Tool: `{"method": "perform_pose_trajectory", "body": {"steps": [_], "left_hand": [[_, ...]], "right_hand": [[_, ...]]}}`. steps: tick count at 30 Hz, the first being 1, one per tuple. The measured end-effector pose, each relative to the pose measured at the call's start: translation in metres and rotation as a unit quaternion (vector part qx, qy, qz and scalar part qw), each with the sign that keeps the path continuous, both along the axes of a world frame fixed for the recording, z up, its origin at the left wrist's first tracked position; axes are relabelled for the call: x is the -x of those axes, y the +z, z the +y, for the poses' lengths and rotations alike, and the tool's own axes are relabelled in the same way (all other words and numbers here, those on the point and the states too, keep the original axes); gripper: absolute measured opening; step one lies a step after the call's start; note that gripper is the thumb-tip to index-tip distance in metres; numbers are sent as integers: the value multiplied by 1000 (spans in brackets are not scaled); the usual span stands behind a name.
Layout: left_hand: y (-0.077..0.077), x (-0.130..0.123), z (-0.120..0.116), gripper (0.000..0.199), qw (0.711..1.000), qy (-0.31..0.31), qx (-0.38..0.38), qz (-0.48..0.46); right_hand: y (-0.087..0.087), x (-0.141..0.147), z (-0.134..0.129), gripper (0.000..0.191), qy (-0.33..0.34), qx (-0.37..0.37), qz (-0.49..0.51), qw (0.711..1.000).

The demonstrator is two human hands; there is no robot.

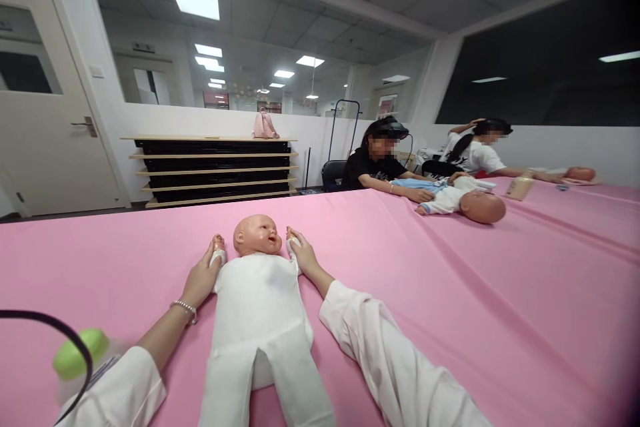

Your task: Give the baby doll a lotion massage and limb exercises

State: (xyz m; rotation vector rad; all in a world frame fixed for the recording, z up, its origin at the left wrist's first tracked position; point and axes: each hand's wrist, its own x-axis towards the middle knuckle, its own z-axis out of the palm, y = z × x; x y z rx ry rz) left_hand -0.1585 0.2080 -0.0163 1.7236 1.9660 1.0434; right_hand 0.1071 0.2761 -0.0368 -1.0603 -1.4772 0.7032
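Observation:
A baby doll (263,300) with a white cloth body and a bald plastic head lies on its back on the pink-covered table (400,293), head away from me. Its arms are raised on both sides of the head. My left hand (203,275) is closed around the doll's arm at the left, just below its small plastic hand. On the other side, my right hand (304,255) grips the doll's other arm, the fingers partly hidden behind it. The doll's legs stretch toward me, spread slightly apart.
A bottle with a green cap (80,353) stands at the near left, partly behind my sleeve and a black cable (60,323). Across the table, two people handle other dolls (483,205); a beige bottle (520,185) stands by them. Stacked boards (215,170) line the wall.

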Motion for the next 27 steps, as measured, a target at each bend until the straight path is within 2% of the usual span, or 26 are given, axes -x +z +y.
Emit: {"method": "perform_pose_trajectory", "body": {"steps": [4,8,10,13,19,21,25,27], "left_hand": [[-2,2,0,57,1000,-1,-22,-11],[-2,2,-11,60,995,15,-102,13],[0,0,-22,65,989,27,-143,33],[2,-3,-44,77,983,51,-173,43],[-1,-9,-86,82,956,60,-284,31],[-2,-11,-100,82,954,69,-290,23],[-1,-12,-124,84,964,95,-246,23],[-1,-11,-135,73,969,83,-232,35]], "right_hand": [[7,2,-8,42,-1,-4,-17,1000],[17,3,-30,51,-48,-97,-63,992],[20,2,-45,58,-92,-129,-78,984],[20,-1,-70,71,-140,-129,-83,978],[15,-12,-116,90,-127,-102,-93,982],[14,-16,-129,93,-118,-96,-88,984],[14,-23,-154,89,-103,-84,-79,988],[13,-24,-165,81,-94,-67,-83,990]]}}
